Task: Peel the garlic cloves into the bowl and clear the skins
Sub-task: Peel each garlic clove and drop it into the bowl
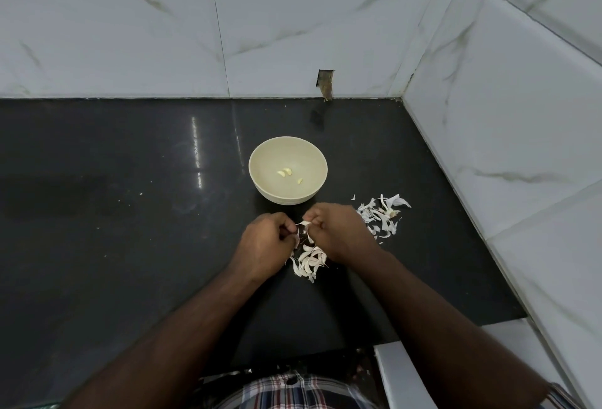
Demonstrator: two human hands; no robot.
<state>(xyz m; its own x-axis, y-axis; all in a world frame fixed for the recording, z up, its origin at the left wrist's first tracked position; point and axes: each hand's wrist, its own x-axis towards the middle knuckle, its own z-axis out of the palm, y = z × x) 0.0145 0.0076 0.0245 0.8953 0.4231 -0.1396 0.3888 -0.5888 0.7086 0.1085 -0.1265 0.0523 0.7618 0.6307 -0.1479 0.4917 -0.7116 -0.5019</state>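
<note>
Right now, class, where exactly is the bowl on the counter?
In the head view the cream bowl stands on the black counter near the middle, just beyond both hands, with loose garlic skins to its right.

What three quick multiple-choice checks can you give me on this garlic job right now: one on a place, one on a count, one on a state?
1. Where is the larger spread of loose skins?
A. inside the bowl
B. on the counter right of the hands
C. against the back wall

2. How many peeled cloves lie in the bowl?
A. none
B. three
C. nine

3. What are the hands doing?
A. both resting flat on the counter
B. one lifting the bowl
C. both pinching a clove between them

Answers:
1. B, the white scraps lie on the black counter beside the right hand.
2. B, two cloves lie together and one apart on the bowl's floor.
3. C, the left hand and right hand have curled fingers meeting on the clove being peeled, skin sticking out.
</note>
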